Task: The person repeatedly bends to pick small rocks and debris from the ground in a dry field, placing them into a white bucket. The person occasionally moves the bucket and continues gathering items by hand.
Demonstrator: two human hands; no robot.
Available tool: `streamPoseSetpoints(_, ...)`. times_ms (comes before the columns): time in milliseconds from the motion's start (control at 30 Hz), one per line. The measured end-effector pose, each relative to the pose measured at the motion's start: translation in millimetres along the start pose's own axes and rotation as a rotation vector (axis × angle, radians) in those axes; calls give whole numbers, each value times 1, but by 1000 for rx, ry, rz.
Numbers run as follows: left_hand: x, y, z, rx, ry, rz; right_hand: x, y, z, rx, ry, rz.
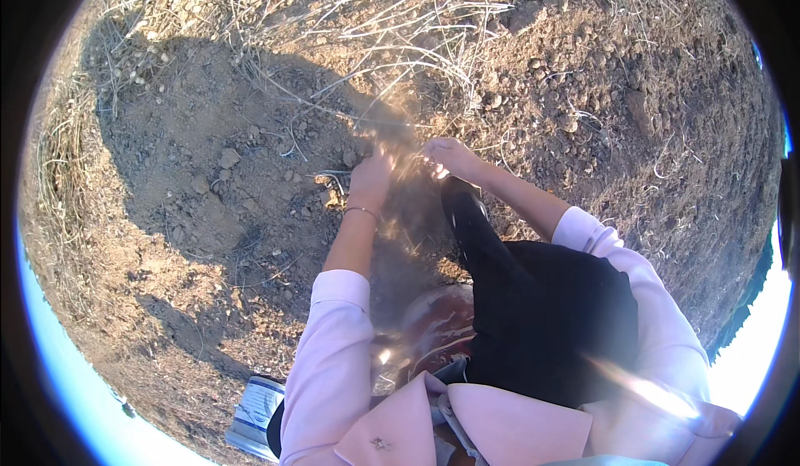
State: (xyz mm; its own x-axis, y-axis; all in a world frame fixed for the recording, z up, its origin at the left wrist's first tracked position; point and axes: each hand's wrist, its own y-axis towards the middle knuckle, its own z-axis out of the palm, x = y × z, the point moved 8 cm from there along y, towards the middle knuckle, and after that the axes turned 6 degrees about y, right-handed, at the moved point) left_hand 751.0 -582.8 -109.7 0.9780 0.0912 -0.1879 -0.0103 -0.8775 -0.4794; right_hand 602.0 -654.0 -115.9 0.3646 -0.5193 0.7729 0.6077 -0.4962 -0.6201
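My left hand (371,177) is low over the dusty soil, back up and fingers bent downward. Its fingertips blur into dust, so I cannot tell what they hold. Across a small gap, my right hand (455,158) has its fingers curled inward beside the toe of a black shoe or trouser leg (465,216); whether anything is pinched there is unclear. Dry pale stems (406,69) arch over the ground just beyond both hands. A hazy dust cloud (406,216) hangs between my forearms.
Clods (229,158) lie left of my hands, in my shadow. Small pale pods (150,35), perhaps peanuts, are scattered at far left. A reddish-brown streaked object (440,328) sits below my arms. A blue-and-white container (256,411) bearing writing stands at lower left.
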Motion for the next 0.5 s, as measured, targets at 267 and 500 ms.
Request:
streamPoseSetpoints(267, 32, -20, 16, 6, -860, -347, -12, 7, -29, -62, 92, 265)
streamPoseSetpoints(500, 49, -44, 42, -1, -1460, -619, 23, 9, 3, 66, 15, 109)
